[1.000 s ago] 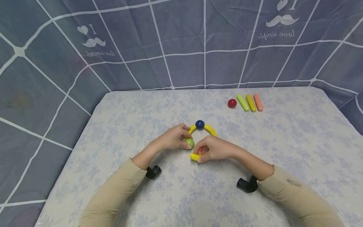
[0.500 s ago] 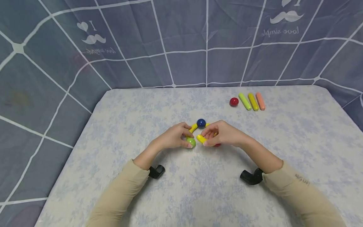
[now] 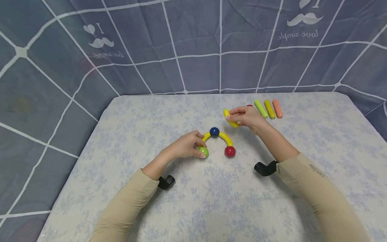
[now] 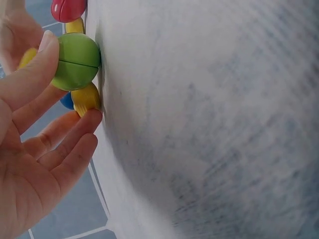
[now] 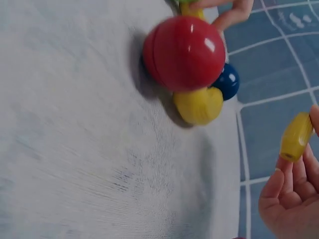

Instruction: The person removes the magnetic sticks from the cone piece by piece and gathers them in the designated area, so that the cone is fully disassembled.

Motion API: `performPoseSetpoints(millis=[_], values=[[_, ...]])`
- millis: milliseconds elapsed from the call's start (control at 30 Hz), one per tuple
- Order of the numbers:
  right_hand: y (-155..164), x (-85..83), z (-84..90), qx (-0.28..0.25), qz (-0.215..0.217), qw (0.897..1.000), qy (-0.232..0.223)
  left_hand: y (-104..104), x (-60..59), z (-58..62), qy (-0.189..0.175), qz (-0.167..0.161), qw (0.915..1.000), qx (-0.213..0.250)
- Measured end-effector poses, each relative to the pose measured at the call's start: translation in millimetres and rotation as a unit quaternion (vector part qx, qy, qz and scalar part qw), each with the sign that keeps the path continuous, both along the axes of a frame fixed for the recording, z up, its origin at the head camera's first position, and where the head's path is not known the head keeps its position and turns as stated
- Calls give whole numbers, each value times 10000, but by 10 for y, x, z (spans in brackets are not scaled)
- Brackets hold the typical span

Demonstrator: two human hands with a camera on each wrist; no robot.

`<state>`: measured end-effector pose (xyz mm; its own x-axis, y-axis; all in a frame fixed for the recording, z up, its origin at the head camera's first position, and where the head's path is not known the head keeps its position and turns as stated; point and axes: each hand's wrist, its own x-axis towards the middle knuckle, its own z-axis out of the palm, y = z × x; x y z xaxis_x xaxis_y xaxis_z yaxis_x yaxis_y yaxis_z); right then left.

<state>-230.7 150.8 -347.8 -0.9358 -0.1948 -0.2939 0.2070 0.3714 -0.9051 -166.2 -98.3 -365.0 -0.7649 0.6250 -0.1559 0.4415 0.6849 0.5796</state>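
Note:
On the bed sheet lies an arch: a green ball [image 3: 203,152], a yellow curved piece [image 3: 206,136], a blue ball [image 3: 214,131], a second yellow curve [image 3: 225,137] and a red ball [image 3: 229,151]. My left hand [image 3: 199,146] pinches the green ball [image 4: 77,61], with its fingers against the yellow curve [image 4: 85,98]. Farther back, my right hand [image 3: 229,116] holds a loose yellow curved piece [image 3: 229,119] above the sheet, away from the arch. In the right wrist view that piece [image 5: 296,136] sits in the fingertips, beyond the red ball [image 5: 184,52].
A green stick [image 3: 260,108], a yellow stick [image 3: 269,109] and an orange stick [image 3: 277,108] lie side by side at the back right. Another red ball [image 3: 249,105] is mostly hidden behind my right hand. A grey checked cloth [image 3: 193,50] rises behind the floral sheet [image 3: 211,201].
My right hand lifted the loose yellow curved piece from beside the green ball and carried it back and right. The red ball at the arch's right end is uncovered. The left hand stayed.

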Motion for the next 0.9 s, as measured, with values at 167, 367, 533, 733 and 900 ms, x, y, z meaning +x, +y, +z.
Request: performPoseSetpoints(millis=[167,367,533,733,900], values=[[-94,-260,-90,442,-685,9964,-217,-7,-12,16,46,0,10000,-38],[-182,-503,-214,920,-847,9921,-50,6,-20,41,-27,57,9998,-161],[-199,-620,-297,1348,-843,9871,179,43,-22,38,-131,-104,9997,-156],[-239,-652,-368,1922,-319,9794,527,46,-20,43,-100,17,9998,-180],[-242,-588,-335,1916,-126,9802,477,13,-2,31,-116,52,9998,-171]])
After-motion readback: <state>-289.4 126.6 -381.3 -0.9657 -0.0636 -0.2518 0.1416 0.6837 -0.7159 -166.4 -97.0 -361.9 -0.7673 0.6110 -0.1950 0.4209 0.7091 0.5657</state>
